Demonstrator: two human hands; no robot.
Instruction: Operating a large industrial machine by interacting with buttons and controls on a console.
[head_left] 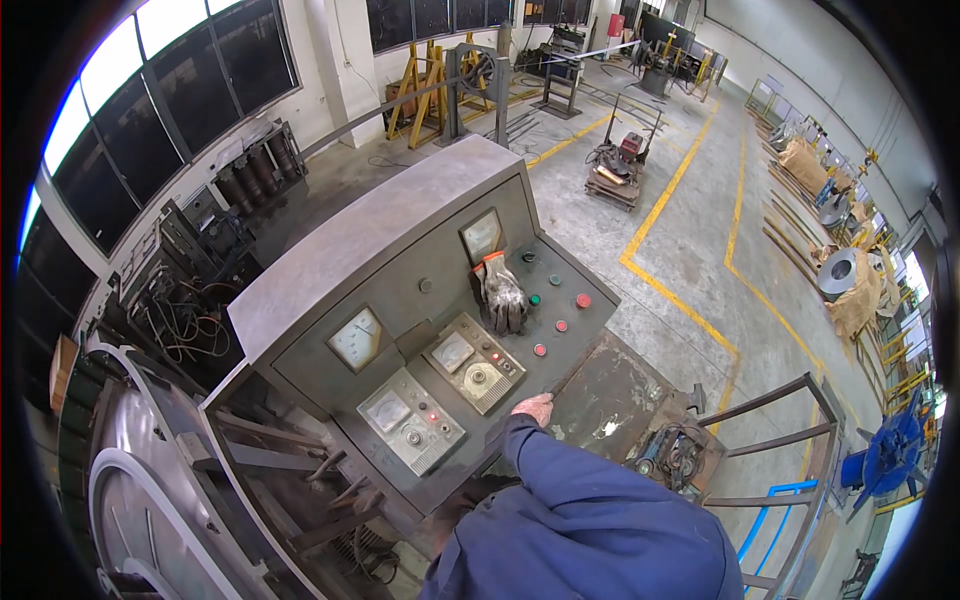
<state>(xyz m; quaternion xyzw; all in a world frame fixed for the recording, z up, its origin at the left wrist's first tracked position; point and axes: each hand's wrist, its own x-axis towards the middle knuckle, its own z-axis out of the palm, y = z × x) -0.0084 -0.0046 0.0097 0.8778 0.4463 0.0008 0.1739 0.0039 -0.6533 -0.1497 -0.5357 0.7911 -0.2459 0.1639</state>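
My right hand (535, 408) reaches out of a blue sleeve (590, 480) to the near edge of a grey control console (400, 300), beside a worn metal top (610, 400). Its fingers look curled; whatever may be in them is hidden. My left hand does not show. Two pale control boxes, a nearer one (411, 422) and a farther one (474, 363), lie on the console, each with a dial, a knob and a lit red lamp. Dirty work gloves (502, 293) with orange cuffs lie beyond them. Red push buttons (561, 326) and a green one (535, 300) line the panel.
Upright on the console are two gauges, one on the left (355, 340). A dark mechanical part (672, 455) sits right of the metal top, near a metal railing (770, 400). Big round machinery (140, 500) stands at left. A loaded cart (620, 165) stands farther off by yellow floor lines.
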